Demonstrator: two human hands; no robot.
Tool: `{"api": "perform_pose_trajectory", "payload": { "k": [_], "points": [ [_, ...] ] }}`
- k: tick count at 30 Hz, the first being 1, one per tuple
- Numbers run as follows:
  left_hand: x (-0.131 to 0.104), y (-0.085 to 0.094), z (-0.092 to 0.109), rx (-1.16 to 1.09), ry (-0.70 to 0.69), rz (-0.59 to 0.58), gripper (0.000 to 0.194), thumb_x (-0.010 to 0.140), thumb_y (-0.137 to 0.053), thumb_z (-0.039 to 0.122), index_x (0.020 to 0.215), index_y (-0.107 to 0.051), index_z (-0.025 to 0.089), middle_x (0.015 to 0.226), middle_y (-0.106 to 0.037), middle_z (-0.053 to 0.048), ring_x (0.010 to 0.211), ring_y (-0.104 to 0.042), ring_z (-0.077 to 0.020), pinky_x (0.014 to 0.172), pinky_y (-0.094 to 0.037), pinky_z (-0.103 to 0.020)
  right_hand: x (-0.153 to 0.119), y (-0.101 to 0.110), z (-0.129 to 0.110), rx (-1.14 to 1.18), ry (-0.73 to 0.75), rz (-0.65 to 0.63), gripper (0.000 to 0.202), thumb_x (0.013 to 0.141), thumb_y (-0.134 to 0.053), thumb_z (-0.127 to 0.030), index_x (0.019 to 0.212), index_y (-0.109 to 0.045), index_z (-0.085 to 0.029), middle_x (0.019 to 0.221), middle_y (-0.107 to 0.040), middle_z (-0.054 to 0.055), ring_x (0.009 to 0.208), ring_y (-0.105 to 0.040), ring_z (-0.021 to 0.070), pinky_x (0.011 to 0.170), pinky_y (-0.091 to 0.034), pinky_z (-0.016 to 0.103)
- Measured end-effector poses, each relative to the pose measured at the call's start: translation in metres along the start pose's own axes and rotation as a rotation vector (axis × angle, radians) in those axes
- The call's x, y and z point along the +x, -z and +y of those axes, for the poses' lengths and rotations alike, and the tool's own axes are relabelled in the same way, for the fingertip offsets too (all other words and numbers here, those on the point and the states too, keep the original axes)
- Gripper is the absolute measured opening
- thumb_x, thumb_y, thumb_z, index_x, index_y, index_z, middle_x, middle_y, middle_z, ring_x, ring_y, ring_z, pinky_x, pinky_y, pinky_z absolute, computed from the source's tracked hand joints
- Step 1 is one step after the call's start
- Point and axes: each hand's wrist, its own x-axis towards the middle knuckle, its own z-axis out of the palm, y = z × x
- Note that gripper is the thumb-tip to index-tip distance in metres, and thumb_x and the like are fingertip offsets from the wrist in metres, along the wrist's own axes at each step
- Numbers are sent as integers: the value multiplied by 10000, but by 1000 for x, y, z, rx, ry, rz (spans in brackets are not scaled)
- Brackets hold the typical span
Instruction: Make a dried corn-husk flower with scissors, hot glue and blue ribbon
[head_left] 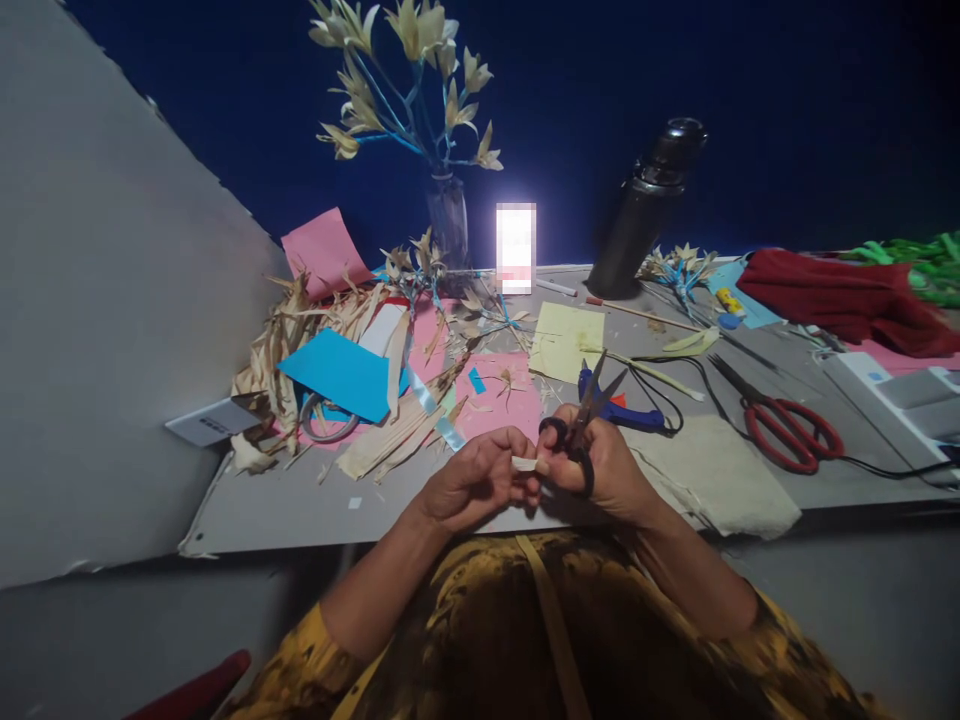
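Note:
Close to the table's front edge, my left hand (480, 478) has its fingers closed around a small pale strip (523, 464), which looks like dried corn husk. My right hand (611, 475) meets it from the other side, thumb and fingertip at the strip's right end. That same hand also carries small black-handled scissors (583, 428), their blades parted and pointing up, away from the strip. Just beyond the scissors lies a blue glue gun (630, 414). Pink paper (499, 395) with scraps on it is in front of my left hand.
Dried husks (281, 350) and a blue sheet (341, 372) are heaped at left. Behind stand a vase (448, 225) of husk flowers, a glowing screen (516, 250) and a dark flask (646, 210). Red-handled scissors (787, 430), a beige cloth (720, 470) and black cables lie at right.

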Motion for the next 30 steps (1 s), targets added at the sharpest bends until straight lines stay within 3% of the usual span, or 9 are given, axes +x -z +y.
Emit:
{"api": "perform_pose_trajectory", "payload": {
  "k": [3, 6, 11, 14, 17, 21, 30],
  "points": [
    [-1, -2, -2, 99, -1, 110, 463, 610, -927, 394, 828, -615, 132, 809, -639, -41, 676, -649, -143, 657, -501, -253, 2, -1, -2, -71, 30, 28, 338, 597, -870, -210, 775, -584, -186, 632, -627, -47, 518, -599, 103, 504, -481, 204],
    [0, -3, -6, 110, -29, 120, 359, 664, -901, 287, 747, -591, 125, 728, -626, -24, 622, -616, -107, 608, -467, -205, 3, -3, -1, -48, 13, 2, 382, 569, -901, -229, 775, -583, -182, 617, -631, -45, 502, -597, 104, 492, -476, 201],
    [2, -2, -5, -52, -67, 1, 364, 684, -872, 329, 671, -564, 134, 737, -596, -40, 700, -618, -164, 695, -539, -320, 6, -1, 10, 127, -70, -66, 444, 616, -894, -321, 826, -519, -213, 610, -655, -27, 488, -633, 160, 485, -525, 268],
    [2, -5, -1, -96, -92, 38, 369, 668, -871, 381, 734, -601, 138, 822, -587, -37, 754, -630, -191, 711, -555, -363, 7, 3, 15, 107, -28, -22, 416, 614, -892, -315, 812, -545, -202, 663, -643, -24, 532, -636, 153, 514, -526, 263],
    [1, -10, -2, 14, -99, 124, 426, 625, -905, 395, 843, -652, 130, 866, -621, -44, 724, -636, -165, 682, -531, -295, 7, 2, 15, 34, -1, 24, 376, 632, -871, -315, 808, -559, -198, 646, -616, -37, 511, -604, 137, 502, -505, 254],
    [2, -16, -4, 150, -122, 219, 301, 682, -880, 279, 753, -629, 130, 766, -626, -25, 647, -611, -116, 635, -475, -223, 5, -4, 10, -91, 51, 111, 346, 608, -867, -279, 768, -573, -191, 629, -608, -41, 508, -573, 112, 504, -486, 229],
    [4, -15, -2, 90, -15, 234, 317, 721, -860, 321, 702, -618, 116, 722, -618, -40, 622, -593, -107, 603, -467, -207, 3, 2, 6, -91, 93, 78, 370, 614, -872, -284, 834, -588, -194, 697, -641, -24, 570, -641, 137, 547, -537, 248]
  ]
}}
